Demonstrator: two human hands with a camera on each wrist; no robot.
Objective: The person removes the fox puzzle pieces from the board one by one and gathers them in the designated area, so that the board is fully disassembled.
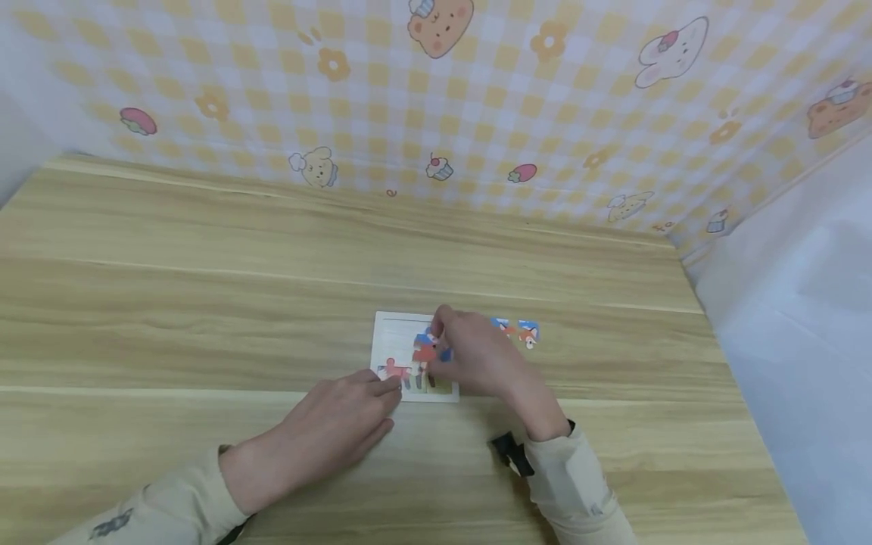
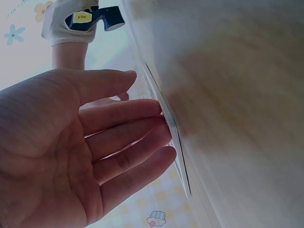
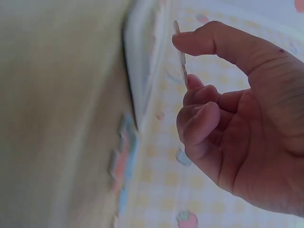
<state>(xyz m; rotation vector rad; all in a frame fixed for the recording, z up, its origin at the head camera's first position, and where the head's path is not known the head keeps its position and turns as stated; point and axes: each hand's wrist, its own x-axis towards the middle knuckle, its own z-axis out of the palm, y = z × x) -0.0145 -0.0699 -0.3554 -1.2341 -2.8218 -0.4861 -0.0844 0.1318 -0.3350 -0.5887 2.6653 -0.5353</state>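
Note:
A white puzzle tray (image 1: 377, 341) lies on the table. Assembled pieces (image 1: 395, 369) with a reddish animal picture fill its lower part, partly covered by my hands. My right hand (image 1: 480, 352) pinches a blue and orange puzzle piece (image 1: 425, 350) over the tray; the right wrist view shows this thin piece (image 3: 183, 66) edge-on between thumb and index finger, raised off the tray. At the tray's lower left corner, my left hand (image 1: 334, 420) rests its fingertips. Those fingers look nearly straight and the thumb stands apart in the left wrist view.
Loose puzzle pieces (image 1: 527, 333) with orange and blue parts lie just right of the tray, partly behind my right hand. The wooden table (image 1: 204, 318) meets a yellow checked cloth (image 1: 490, 98) at the back. A white surface (image 1: 790, 318) borders the right side.

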